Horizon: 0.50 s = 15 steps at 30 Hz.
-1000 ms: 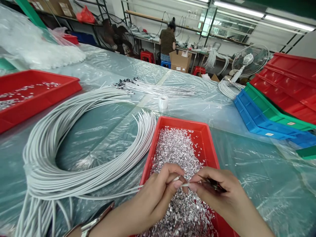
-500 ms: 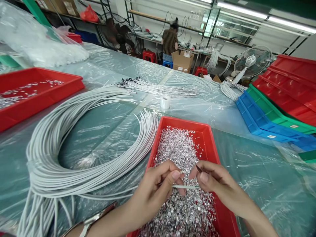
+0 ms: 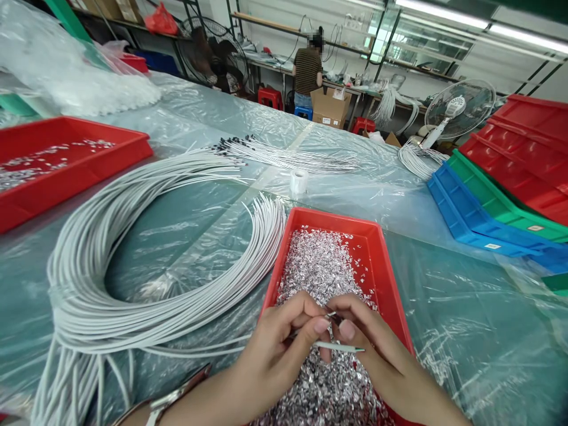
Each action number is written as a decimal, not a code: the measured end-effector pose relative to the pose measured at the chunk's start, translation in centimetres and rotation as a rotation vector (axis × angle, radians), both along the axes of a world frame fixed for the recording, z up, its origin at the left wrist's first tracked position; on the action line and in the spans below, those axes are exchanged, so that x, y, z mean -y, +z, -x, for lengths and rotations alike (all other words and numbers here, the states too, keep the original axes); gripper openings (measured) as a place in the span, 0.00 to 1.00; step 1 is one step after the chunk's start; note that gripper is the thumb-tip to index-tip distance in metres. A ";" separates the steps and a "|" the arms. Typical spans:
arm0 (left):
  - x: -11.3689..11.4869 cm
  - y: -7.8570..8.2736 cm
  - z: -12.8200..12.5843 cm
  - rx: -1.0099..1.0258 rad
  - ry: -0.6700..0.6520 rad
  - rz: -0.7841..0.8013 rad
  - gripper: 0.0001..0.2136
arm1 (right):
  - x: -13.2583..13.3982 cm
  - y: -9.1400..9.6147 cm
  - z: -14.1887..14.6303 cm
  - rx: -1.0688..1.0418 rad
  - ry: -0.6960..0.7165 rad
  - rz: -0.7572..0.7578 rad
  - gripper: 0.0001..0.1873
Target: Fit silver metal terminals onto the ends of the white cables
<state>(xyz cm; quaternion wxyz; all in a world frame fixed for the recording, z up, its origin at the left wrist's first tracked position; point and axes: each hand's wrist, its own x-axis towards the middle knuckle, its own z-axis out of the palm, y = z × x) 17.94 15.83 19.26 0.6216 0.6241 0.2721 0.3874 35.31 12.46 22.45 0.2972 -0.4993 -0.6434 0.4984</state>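
Hovering over the near end of the red tray (image 3: 385, 278), both hands worked low and close, with its raised rim on either side of them. Open plastic-covered table (image 3: 465, 307) lay to the right; on the left the big loop of white wires (image 3: 133, 260) crowded right up against the tray's left wall. Farther off sat a second red tray (image 3: 66, 160), a small roll of tape (image 3: 299, 181), another fan of wires (image 3: 284, 157), and stacked blue, green and red trays (image 3: 501, 195) at the right edge. A person (image 3: 307, 70) stood at a far bench. The tray was heaped with tiny silver metal pieces (image 3: 317, 266). The left hand (image 3: 284, 337) had thumb and forefinger pinched shut on the end of one white wire (image 3: 341, 347), which poked out rightward over the heap. The right hand (image 3: 368, 349) met it fingertip to fingertip, fingers curled tight and nipping one small silver piece (image 3: 332, 315) at the wire's tip.
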 end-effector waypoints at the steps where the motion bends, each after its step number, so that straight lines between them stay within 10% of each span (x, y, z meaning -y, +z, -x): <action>1: 0.0 0.0 0.0 -0.006 -0.007 0.008 0.09 | 0.0 -0.1 0.0 -0.013 0.002 0.002 0.11; 15: 0.3 0.5 0.4 -0.032 -0.014 -0.144 0.05 | 0.2 -0.3 -0.6 0.023 0.039 -0.083 0.10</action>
